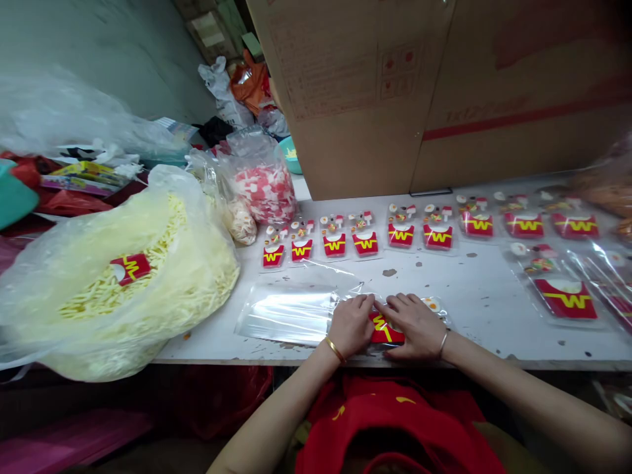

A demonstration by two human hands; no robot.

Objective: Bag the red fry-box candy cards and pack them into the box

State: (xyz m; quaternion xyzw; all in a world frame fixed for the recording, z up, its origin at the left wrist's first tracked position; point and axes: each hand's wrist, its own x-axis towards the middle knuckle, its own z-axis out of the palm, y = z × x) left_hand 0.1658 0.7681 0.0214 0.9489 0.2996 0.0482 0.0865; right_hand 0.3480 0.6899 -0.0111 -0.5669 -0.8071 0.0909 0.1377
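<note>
On my remote view: translucent plastic bag, pale yellow sticks inside (one red carton shape on top); clear plastic bag, pink-and-white pieces. Left hand half-curled, then clear-wrapped red-and-yellow packet, long axis left-right, then right hand, thumb splayed. Both touch it; grip, I can't tell.

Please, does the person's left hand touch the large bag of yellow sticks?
Apart. In the head view, white table and a clear plastic sleeve lie between the left hand and the large bag.
</note>
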